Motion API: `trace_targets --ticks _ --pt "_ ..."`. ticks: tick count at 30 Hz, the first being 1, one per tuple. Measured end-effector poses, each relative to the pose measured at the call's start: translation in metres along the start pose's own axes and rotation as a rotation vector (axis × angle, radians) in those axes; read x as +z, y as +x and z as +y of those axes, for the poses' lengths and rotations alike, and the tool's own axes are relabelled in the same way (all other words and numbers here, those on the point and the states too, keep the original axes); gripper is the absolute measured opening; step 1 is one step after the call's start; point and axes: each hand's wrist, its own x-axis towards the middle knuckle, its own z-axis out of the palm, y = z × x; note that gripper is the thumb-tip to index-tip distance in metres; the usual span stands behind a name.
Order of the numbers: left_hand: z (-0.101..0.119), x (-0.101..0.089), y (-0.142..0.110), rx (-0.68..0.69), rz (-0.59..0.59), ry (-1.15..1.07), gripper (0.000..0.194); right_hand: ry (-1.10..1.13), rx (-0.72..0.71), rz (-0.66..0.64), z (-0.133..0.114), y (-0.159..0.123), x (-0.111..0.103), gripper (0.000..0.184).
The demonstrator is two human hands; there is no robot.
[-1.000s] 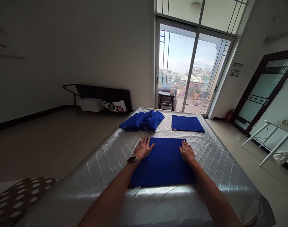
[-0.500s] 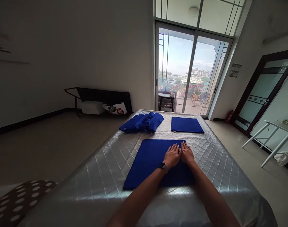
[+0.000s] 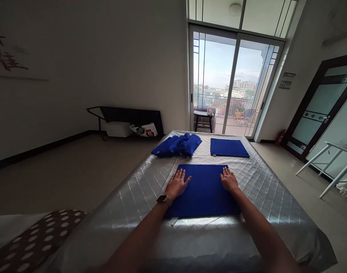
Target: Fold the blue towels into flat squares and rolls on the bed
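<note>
A flat blue cloth piece [image 3: 204, 193], roughly rectangular, lies on the silver quilted cover of the table [image 3: 128, 204]. My left hand [image 3: 177, 183] rests open on its left edge, fingers stretched away from me and thumb out to the right. On the far right part of the same cloth, my right hand [image 3: 228, 179] lies open and flat. Neither hand grips anything. A small white tag [image 3: 173, 221] sticks out at the near left corner. Farther back are a crumpled heap of blue cloth [image 3: 179, 145] and a second flat blue cloth [image 3: 229, 147].
Beyond the table stands a sliding glass door [image 3: 213, 76]. A black bench-like frame [image 3: 130, 113] with a white box [image 3: 118, 129] is by the left wall. A white-legged table [image 3: 337, 163] stands at right. Brown polka-dot fabric [image 3: 42, 239] shows at lower left.
My hands were side by side on the cloth's right part. My left hand has moved left to the cloth's left edge; my right hand stays on the right side. A tag now shows.
</note>
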Motion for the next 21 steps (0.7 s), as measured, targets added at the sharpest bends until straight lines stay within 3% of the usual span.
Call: trace_targets --ticks 11,16,19,21 --pt "0.006 -0.004 0.0 0.01 -0.002 0.015 0.076 -0.007 -0.018 0.024 0.005 -0.035 0.015 0.063" --pt "0.007 -0.006 0.005 -0.014 -0.047 0.056 0.076 0.008 -0.006 0.02 0.0 -0.04 0.011 0.063" --pt "0.027 -0.004 0.008 0.015 0.0 0.058 0.075 0.014 -0.006 0.02 -0.002 -0.042 0.008 0.062" --pt "0.053 0.001 0.009 0.148 0.03 0.02 0.071 0.018 -0.01 0.02 -0.003 -0.043 0.007 0.063"
